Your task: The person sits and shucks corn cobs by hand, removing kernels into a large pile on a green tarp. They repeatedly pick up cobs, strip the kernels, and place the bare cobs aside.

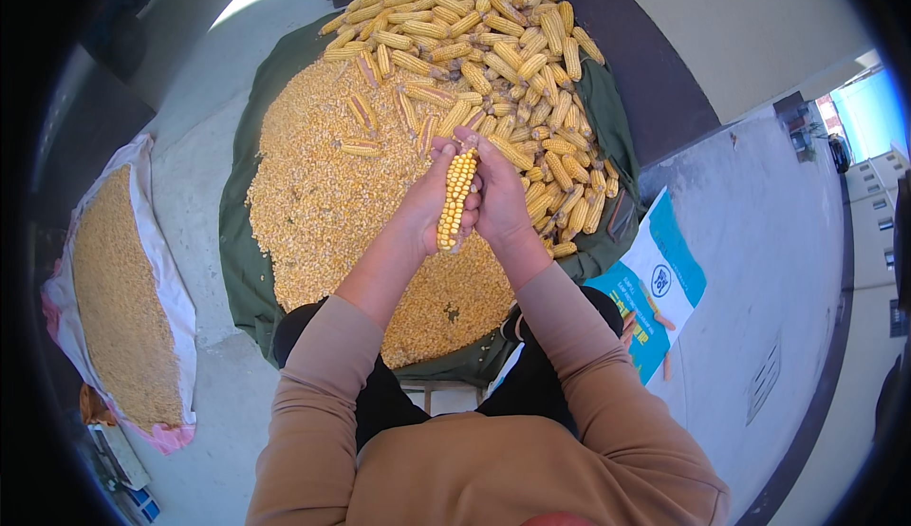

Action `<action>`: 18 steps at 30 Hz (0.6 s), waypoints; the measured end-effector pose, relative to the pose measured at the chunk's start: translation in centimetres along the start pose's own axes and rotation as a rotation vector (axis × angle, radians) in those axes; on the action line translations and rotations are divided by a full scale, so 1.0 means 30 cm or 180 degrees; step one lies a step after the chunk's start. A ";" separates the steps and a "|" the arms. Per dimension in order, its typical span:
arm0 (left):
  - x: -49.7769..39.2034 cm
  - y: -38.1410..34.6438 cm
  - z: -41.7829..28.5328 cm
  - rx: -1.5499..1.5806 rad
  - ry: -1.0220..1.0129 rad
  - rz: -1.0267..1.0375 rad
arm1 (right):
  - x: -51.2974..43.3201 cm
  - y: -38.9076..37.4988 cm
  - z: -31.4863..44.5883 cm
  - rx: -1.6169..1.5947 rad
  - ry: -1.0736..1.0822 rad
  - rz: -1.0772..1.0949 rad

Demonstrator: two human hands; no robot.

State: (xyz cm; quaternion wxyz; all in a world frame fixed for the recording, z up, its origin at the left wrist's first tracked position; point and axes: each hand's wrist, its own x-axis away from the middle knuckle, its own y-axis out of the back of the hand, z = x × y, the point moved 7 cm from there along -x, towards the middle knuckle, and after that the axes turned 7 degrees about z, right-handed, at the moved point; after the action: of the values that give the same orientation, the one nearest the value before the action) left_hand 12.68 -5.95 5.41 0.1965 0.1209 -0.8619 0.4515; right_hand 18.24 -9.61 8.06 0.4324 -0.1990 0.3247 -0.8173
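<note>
Both hands hold one ear of dried corn (456,198) above the pile of loose kernels. My left hand (425,202) grips it from the left, thumb along its upper end. From the right, my right hand (498,188) closes around its side, fingers curled at the cob. Yellow kernels cover the face turned up to me; its underside is hidden. Below and left spreads a heap of shelled corn kernels (320,191). Several partly stripped ears (361,113) with bare reddish rows lie on it. A pile of whole corn ears (512,49) rises at the back and right.
Under the corn lies a dark green cloth (238,241). To the left, a white sheet (186,326) bears a mound of tan grain (124,298). A printed sack (662,277) with a few bare cobs on it lies at the right. A wall (640,56) stands behind.
</note>
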 end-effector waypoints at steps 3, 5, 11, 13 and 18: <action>-0.001 0.007 -0.005 -0.0232 -0.0087 -0.0161 | -0.004 -0.003 0.008 0.0532 0.0121 -0.0164; -0.001 0.010 -0.002 -0.0262 -0.0134 -0.0210 | -0.007 0.006 0.002 0.0531 0.0104 -0.0167; -0.004 0.021 0.010 -0.0215 -0.0088 -0.0198 | -0.013 0.044 -0.024 0.0327 0.0047 -0.0191; 0.001 0.016 0.008 -0.0188 -0.0044 -0.0217 | -0.016 0.050 -0.029 0.0220 0.0053 -0.0148; 0.005 0.002 0.003 0.0062 0.0051 -0.0046 | -0.014 0.036 -0.026 0.0029 0.0025 -0.0246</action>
State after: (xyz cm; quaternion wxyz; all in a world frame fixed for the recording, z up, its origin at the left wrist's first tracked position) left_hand 12.49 -6.00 5.38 0.2055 0.1254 -0.8550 0.4594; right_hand 18.62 -9.42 6.74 0.4001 -0.2063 0.3147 -0.8357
